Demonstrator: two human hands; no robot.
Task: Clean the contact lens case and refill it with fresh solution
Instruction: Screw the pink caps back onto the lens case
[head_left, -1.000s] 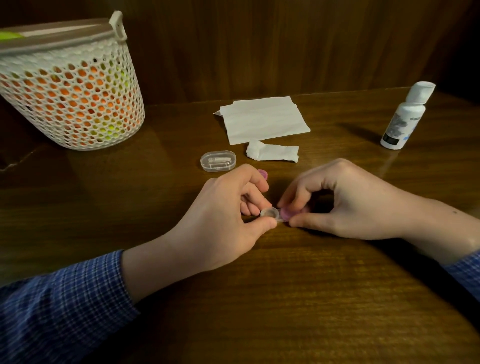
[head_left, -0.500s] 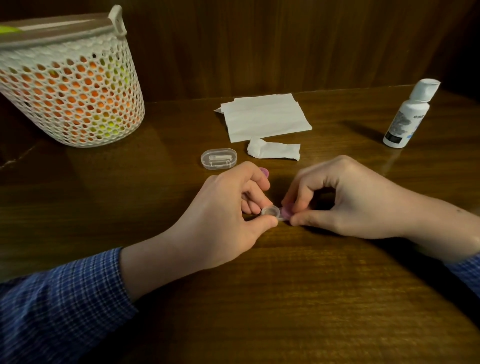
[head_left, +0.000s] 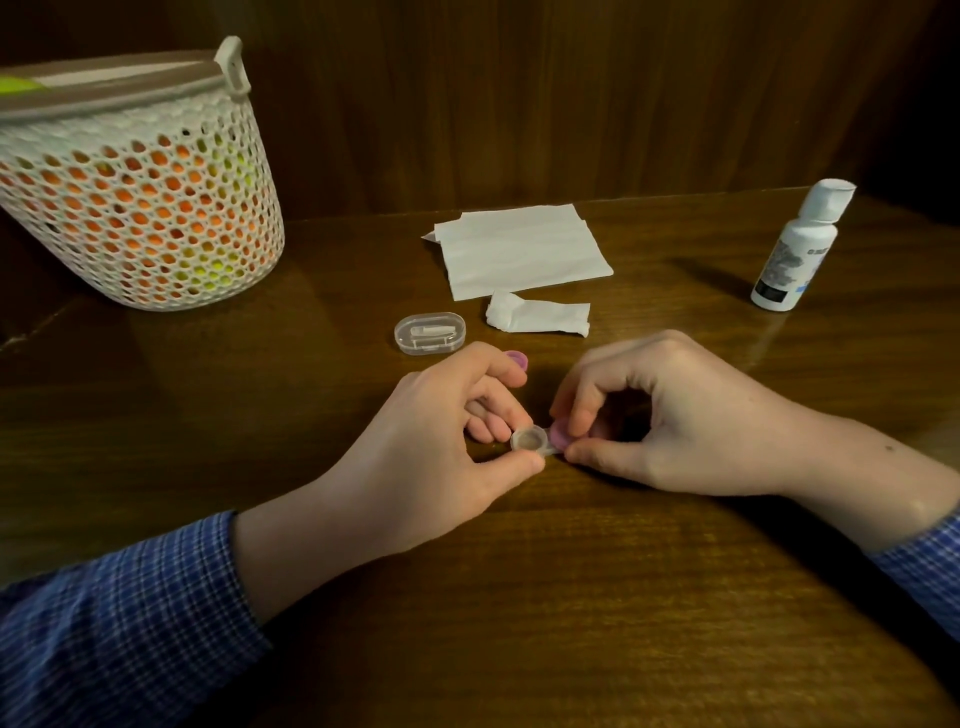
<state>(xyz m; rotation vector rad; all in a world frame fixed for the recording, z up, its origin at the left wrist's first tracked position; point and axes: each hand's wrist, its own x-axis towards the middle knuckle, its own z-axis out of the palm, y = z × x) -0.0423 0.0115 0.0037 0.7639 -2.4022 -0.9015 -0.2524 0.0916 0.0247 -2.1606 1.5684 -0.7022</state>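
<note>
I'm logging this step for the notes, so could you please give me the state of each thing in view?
contact lens case: left well uncapped, pinched by the left hand.
purple cap: on the right well, gripped by the right hand.
loose purple cap: off, on the table.
solution bottle: upright, capped.
clear box: closed.
flat tissue: flat.
crumpled tissue: crumpled.
basket: lidded.

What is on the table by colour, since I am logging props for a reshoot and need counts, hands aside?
White: 4, the basket, flat tissue, crumpled tissue, solution bottle
Clear: 2, the small oval box, lens case
Pink: 2, the loose cap, cap on the case
Total: 8
</note>
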